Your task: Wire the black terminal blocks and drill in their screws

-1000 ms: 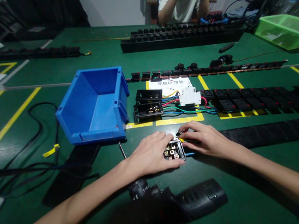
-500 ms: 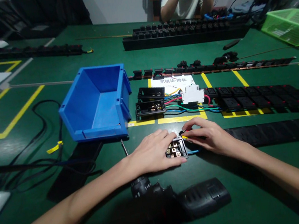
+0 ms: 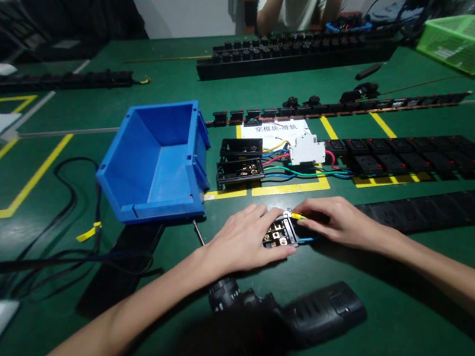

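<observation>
I have the left hand (image 3: 242, 240) arched over the black terminal module (image 3: 279, 234), thumb along its near edge and fingers over its far side, so that grip is closed across the body; the module sits at the middle of the tabletop (image 3: 414, 270), its brass contacts facing up and its right edge exposed. The right hand (image 3: 331, 217) has its grip pinched nearly together on a yellow-green wire (image 3: 298, 216), whose tip lies at the module's far right corner; I cannot tell whether it is seated. A blue wire (image 3: 305, 240) leaves the right edge and passes under the right hand.

For room, I read a narrow strip of green between the left hand and the near edge of the blue bin (image 3: 159, 208); on the far side, a band of tabletop separates my fingers from the wired black socket module (image 3: 240, 171) and the white circuit breaker (image 3: 306, 149). On the right, a long black strip (image 3: 445, 210) runs just beyond the right wrist; on the near side, a cordless drill (image 3: 326, 311) lies close below the left wrist, with wider green between its battery end and the right forearm.
</observation>
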### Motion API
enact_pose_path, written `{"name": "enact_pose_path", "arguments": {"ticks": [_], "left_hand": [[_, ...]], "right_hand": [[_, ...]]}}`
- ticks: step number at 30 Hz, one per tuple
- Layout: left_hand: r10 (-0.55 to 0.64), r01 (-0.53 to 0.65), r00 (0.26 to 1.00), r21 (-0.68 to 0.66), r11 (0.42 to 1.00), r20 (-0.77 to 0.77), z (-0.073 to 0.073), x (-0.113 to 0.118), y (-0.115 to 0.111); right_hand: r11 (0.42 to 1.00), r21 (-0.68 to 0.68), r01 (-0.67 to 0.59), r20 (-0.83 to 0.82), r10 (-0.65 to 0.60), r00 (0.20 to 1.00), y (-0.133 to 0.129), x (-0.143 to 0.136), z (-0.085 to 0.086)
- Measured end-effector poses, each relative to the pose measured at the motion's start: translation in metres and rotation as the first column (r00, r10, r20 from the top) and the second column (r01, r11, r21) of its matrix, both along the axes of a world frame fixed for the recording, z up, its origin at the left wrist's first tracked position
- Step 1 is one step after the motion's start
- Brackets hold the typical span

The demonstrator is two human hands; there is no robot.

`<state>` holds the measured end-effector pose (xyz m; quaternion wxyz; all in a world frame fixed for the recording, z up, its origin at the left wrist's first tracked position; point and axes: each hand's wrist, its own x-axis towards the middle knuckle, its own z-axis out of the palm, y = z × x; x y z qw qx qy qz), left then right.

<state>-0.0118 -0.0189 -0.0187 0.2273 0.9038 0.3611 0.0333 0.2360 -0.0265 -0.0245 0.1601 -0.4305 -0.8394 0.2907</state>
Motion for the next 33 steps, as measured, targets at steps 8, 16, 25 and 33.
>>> {"name": "enact_pose_path", "arguments": {"ticks": [8,16,25,33], "left_hand": [[-0.025,0.025,1.000,-0.002,1.000,0.001,0.0016,-0.0001,0.0015],[-0.020,0.020,1.000,0.010,1.000,-0.011,0.0011,0.0012,0.0014],[-0.013,0.013,1.000,0.004,1.000,-0.003,0.0010,0.0014,0.0012],[-0.012,0.012,1.000,0.012,1.000,-0.014,0.0013,0.0017,0.0012]], "right_hand": [[0.999,0.029,-0.041,-0.053,0.043,0.998,-0.0007,-0.0002,-0.0004],[0.999,0.038,-0.002,-0.025,0.003,1.000,-0.0029,-0.0031,0.0000],[0.988,-0.011,-0.153,-0.017,0.153,0.988,-0.0010,0.0008,0.0054],[0.986,-0.069,-0.152,-0.004,0.153,0.988,0.0014,0.0020,0.0068]]}}
